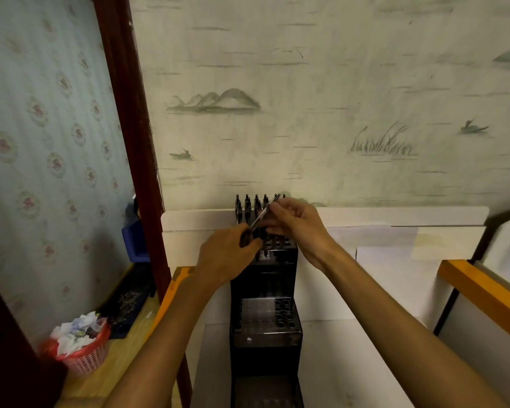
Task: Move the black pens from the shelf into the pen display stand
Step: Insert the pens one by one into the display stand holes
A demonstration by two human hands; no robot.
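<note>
Loading step. My left hand (230, 254) and right hand (292, 222) each pinch one black pen (262, 214), slanted over the pen display stand (265, 325)'s upper tier. Next: upright it, seat in a free hole.

- One head-worn, wide-angle view, looking forward and down.
- It faces a wallpapered wall (321, 98), close above the pen display stand (265, 290).
- Frame edges bend, so angles there seem unreliable.
</note>
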